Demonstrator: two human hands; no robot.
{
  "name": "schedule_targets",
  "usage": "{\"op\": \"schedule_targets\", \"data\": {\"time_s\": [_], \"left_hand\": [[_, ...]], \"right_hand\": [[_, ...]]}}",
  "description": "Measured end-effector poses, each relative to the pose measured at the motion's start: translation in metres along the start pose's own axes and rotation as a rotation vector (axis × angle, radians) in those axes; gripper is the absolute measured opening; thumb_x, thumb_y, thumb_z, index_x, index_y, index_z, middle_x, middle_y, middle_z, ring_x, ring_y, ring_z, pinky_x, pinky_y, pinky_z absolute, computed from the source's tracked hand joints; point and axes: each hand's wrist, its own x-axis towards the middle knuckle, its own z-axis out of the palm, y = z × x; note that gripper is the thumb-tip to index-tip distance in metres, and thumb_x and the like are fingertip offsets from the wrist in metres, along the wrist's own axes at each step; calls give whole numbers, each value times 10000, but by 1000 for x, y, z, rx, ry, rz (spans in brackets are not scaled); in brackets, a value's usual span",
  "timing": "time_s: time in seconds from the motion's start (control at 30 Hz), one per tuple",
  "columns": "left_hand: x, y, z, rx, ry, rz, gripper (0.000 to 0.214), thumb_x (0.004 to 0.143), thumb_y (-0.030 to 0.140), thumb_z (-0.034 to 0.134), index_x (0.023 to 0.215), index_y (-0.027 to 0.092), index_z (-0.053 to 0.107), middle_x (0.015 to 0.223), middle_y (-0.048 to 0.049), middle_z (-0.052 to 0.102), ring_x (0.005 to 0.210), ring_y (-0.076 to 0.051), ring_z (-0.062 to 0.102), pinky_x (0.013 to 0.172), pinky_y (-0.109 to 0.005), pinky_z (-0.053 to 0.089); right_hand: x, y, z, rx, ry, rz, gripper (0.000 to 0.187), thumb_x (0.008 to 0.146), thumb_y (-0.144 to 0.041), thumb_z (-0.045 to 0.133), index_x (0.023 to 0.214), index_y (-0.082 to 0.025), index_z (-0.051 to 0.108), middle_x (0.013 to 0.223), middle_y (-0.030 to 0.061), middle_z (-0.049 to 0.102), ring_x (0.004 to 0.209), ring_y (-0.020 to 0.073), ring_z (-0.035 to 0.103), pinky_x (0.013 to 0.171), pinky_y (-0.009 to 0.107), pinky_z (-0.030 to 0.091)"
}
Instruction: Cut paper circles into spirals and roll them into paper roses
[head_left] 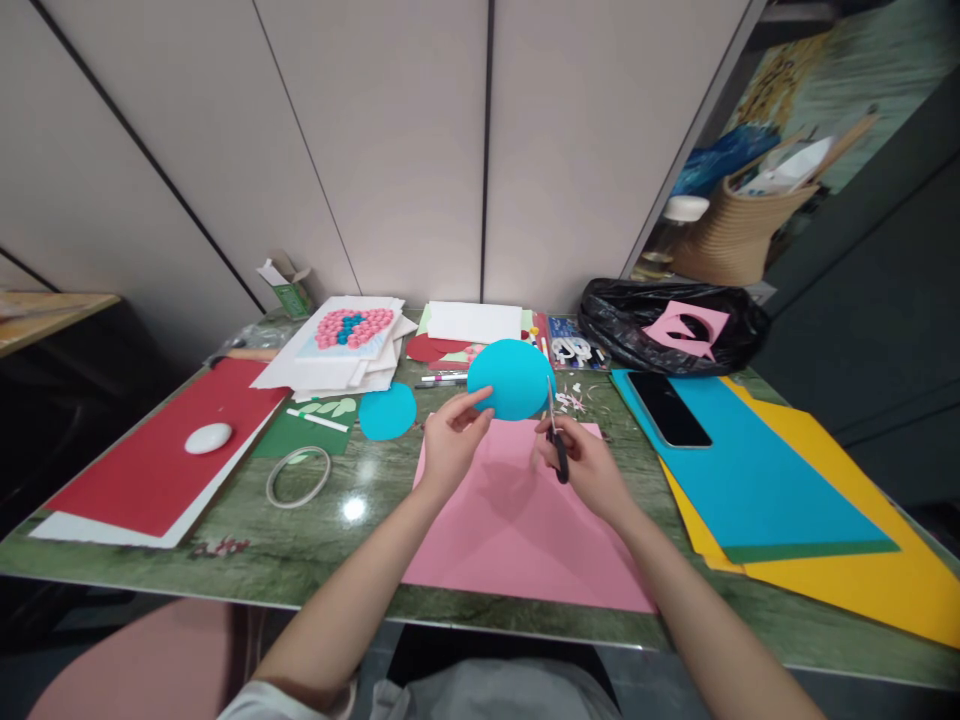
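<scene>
My left hand (pixel 454 440) pinches the lower left edge of a blue paper circle (pixel 511 378) and holds it up above the table. My right hand (pixel 581 462) is closed round the black handles of a pair of scissors (pixel 555 435), whose blades point up at the circle's right edge. Both hands hover over a large pink paper sheet (pixel 525 530) lying flat in front of me. A second, smaller blue circle (pixel 387 411) lies on the table to the left of my hands.
A red sheet (pixel 150 460) with a white oval object (pixel 208 438) lies at the left, beside a tape ring (pixel 298 476). Blue and yellow sheets (pixel 750 470) with a phone (pixel 669 408) lie at the right. White papers, pens and a black bag (pixel 675 325) crowd the back.
</scene>
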Motion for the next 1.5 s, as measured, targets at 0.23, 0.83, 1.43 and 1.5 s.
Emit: {"op": "schedule_targets", "data": {"time_s": [0.23, 0.83, 1.43, 1.5], "left_hand": [[0, 0, 1, -22, 0, -21, 374, 695, 216, 703, 1067, 238, 672, 780, -3, 586, 617, -88, 558, 569, -210, 484], [-2, -4, 4, -42, -41, 9, 416, 691, 221, 708, 1102, 236, 644, 871, -28, 581, 613, -81, 554, 589, -228, 508], [-3, -4, 3, -51, -82, 35, 368, 694, 218, 709, 1060, 235, 669, 900, -31, 577, 636, -78, 568, 610, -221, 503], [-3, -5, 3, -58, -85, 37, 332, 699, 218, 705, 1030, 231, 682, 912, -33, 580, 652, -81, 574, 620, -223, 505]], "right_hand": [[0, 0, 0, 0, -11, -6, 301, 778, -410, 607, 1017, -233, 558, 606, -52, 442, 556, 111, 417, 518, 232, 327], [-1, -4, 1, 19, -6, -6, 300, 763, -427, 610, 977, -225, 550, 640, -26, 534, 578, 132, 487, 547, 247, 381], [0, -8, -1, 38, 10, -11, 296, 772, -440, 607, 955, -218, 539, 632, -25, 528, 578, 130, 487, 544, 250, 371], [0, -8, -1, 41, 5, -10, 292, 775, -440, 602, 952, -217, 536, 639, -24, 526, 583, 130, 492, 545, 249, 373]]}}
